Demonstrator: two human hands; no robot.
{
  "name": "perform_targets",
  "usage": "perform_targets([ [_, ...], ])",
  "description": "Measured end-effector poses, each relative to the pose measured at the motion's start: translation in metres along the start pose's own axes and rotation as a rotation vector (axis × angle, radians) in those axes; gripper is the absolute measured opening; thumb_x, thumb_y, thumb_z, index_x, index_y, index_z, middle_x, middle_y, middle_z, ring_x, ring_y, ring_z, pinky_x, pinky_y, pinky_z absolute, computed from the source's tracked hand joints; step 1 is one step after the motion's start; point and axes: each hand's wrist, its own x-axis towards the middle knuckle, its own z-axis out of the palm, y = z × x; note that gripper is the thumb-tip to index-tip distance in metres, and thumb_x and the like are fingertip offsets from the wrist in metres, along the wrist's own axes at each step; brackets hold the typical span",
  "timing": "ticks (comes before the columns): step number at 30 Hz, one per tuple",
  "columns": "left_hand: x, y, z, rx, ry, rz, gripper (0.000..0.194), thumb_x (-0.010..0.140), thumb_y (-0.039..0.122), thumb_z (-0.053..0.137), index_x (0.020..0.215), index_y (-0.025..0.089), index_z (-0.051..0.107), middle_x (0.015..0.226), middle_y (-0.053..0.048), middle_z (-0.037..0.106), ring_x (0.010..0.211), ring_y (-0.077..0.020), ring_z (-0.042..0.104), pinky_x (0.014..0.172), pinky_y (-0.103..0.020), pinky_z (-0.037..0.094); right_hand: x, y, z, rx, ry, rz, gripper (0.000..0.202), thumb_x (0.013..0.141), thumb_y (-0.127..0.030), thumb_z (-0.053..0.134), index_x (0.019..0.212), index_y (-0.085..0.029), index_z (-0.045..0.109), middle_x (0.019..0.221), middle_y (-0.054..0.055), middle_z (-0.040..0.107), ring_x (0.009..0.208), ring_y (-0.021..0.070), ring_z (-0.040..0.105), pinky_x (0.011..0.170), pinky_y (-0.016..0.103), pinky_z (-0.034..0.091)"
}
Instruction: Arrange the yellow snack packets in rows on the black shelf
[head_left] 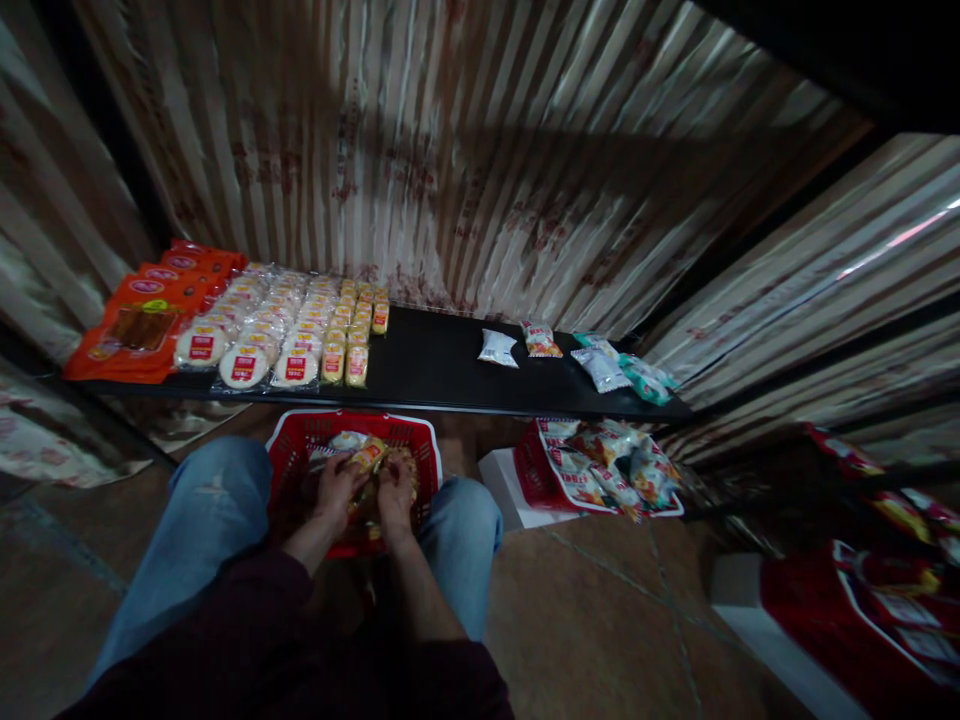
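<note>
Both of my hands are down inside a red basket (431, 440) between my knees. My left hand (337, 488) has its fingers on a yellow-wrapped packet (369, 455). Beside it, my right hand (396, 488) is among gold-yellow packets, its fingers curled; what it holds is too dark to make out. On the black shelf (435, 360) above the basket stand rows of small yellow packets (357, 364), next to rows of round white wrapped cakes (244, 367). Orange bags (135, 325) lie at the shelf's left end.
Several small snack bags (600, 367) lie on the shelf's right part. Below them a red basket (536, 465) of snack bags rests on a white box (501, 488). Another red basket (810, 600) stands at the lower right. Striped curtain (450, 150) hangs behind the shelf.
</note>
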Motion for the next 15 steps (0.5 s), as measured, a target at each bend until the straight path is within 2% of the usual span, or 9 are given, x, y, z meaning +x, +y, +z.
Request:
perform_targets([
  [3,0.0,-0.006,0.0,0.105,-0.04,0.044,0.027,0.067,0.012,0.063,0.093,0.017,0.061,0.082,-0.003,0.067,0.075,-0.0148,0.064,0.079,-0.032,0.051,-0.001,0.002,0.003,0.031,-0.016,0.101,0.032,0.074,-0.024,0.055,0.104,-0.019,0.064,0.105,0.007,0.069,0.098,0.0186,0.063,0.092,0.031,0.045],
  [9,0.0,-0.013,-0.002,0.264,-0.112,0.168,0.025,0.062,0.024,0.065,0.086,0.017,0.062,0.087,-0.005,0.067,0.081,-0.0166,0.061,0.079,-0.031,0.047,-0.001,0.006,0.004,0.096,-0.016,0.117,0.035,0.072,-0.026,0.055,0.106,-0.02,0.064,0.108,0.006,0.068,0.101,0.0181,0.062,0.094,0.032,0.045],
  [15,-0.004,-0.013,-0.001,0.359,-0.125,0.218,0.024,0.061,0.029,0.063,0.082,0.019,0.062,0.084,-0.003,0.065,0.08,-0.0181,0.06,0.078,-0.031,0.045,-0.001,0.003,0.006,0.185,-0.018,0.127,0.038,0.072,-0.023,0.052,0.108,-0.019,0.063,0.107,0.006,0.069,0.099,0.0175,0.063,0.091,0.03,0.047],
])
